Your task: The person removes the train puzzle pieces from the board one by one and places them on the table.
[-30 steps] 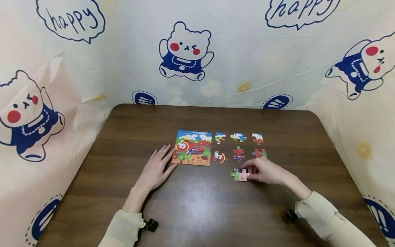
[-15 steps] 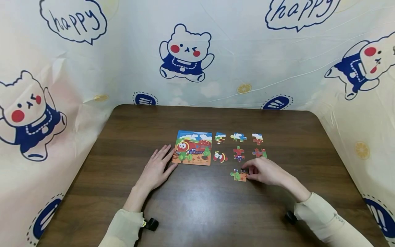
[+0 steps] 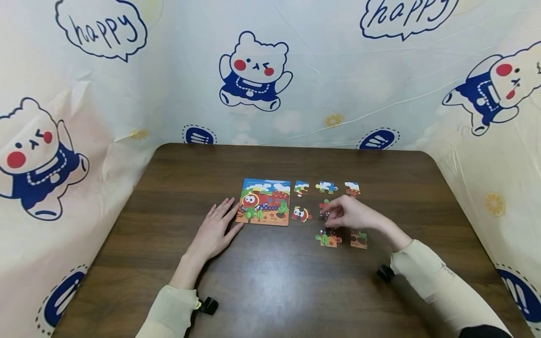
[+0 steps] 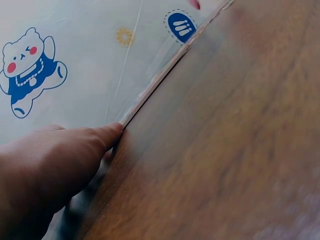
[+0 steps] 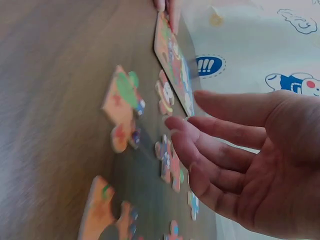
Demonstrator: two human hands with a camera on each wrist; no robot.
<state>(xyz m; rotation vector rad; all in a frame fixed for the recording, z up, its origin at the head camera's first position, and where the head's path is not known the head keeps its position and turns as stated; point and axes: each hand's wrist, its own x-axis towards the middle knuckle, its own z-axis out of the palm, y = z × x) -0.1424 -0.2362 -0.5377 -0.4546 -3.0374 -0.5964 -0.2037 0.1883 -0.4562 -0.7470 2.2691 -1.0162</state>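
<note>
My left hand (image 3: pixel 213 232) lies on the table with its fingers spread. Its fingers and thumb touch the left edge of a colourful train picture board (image 3: pixel 267 202); the left wrist view shows the thumb (image 4: pixel 107 135) at the board's edge. Over the loose jigsaw pieces hovers my right hand (image 3: pixel 352 216), holding nothing, its thumb and loosely bent fingers apart in the right wrist view. It partly covers the red middle piece (image 5: pixel 170 162). Below it lies the cactus jigsaw piece (image 3: pixel 327 240), with a brown-and-green corner piece (image 3: pixel 359 239) to its right.
Along the top row lie several sky pieces, among them a cloud piece (image 3: pixel 326 187) and a corner piece (image 3: pixel 352 188). A white-faced piece (image 3: pixel 301 214) sits beside the board. A printed cloth (image 3: pixel 262 122) hangs behind the brown table (image 3: pixel 262 281).
My right hand has let go of the cactus piece and moved up and slightly left, uncovering the lower right corner piece. The left hand has stayed put.
</note>
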